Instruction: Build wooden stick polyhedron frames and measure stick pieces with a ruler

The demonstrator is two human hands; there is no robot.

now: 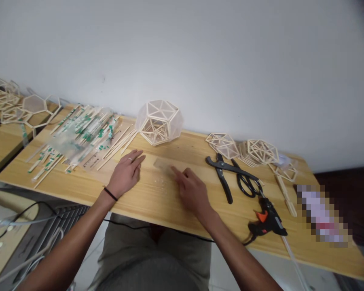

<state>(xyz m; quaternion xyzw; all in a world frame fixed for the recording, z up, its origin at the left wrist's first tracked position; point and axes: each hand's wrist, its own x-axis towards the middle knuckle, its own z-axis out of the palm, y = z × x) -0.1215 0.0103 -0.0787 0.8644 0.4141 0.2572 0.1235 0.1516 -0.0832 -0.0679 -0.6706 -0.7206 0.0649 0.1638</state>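
My left hand (pixel 125 173) lies on the wooden table with its fingers stretched out, holding nothing. A ring and a black wrist band show on it. My right hand (pixel 192 190) is closed, its index finger and thumb at a small greyish flat piece (pixel 163 165) that is smeared by motion, so its kind is unclear. Just below that piece, small pale crumbs (pixel 160 185) are scattered on the wood. Behind both hands stands a rounded frame of wooden sticks (pixel 160 117) with translucent panels and an open front side.
Green-marked packets of sticks (pixel 87 133) and loose sticks (pixel 118 143) lie left. On the right are black pliers (pixel 223 173), black-handled scissors (pixel 245 184), a hot glue gun (pixel 268 218) and stick-frame panels (pixel 262 151). A black cable (pixel 127 225) runs along the front edge.
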